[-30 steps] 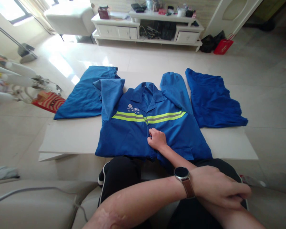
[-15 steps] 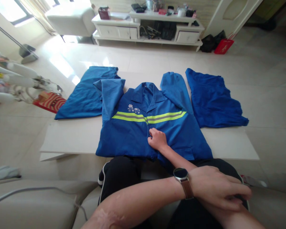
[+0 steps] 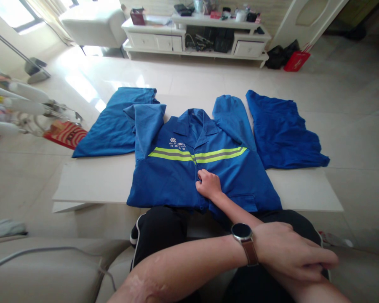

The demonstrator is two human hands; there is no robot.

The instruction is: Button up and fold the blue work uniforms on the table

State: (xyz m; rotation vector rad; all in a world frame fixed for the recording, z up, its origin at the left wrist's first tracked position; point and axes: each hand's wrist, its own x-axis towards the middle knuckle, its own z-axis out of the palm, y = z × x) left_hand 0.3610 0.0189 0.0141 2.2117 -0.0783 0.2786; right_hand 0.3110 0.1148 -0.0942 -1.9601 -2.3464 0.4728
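Work jacket [image 3: 164, 181]: lies beneath right hand [image 3: 209, 185], collar [image 3: 181, 125] far.
Right hand: curled at placket [image 3: 195, 165]; cannot tell if gripping.
Left hand [image 3: 289, 250]: over right forearm [image 3: 239, 210], grip unclear.

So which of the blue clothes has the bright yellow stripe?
The jacket in the middle; the left cloth and right cloth beside it show none.

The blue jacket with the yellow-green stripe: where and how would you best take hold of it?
I would likely pinch the jacket by its two lower corners, coming from the near side of the table. It lies spread out, collar pointing away, so those corners sit closest, by the near edge.
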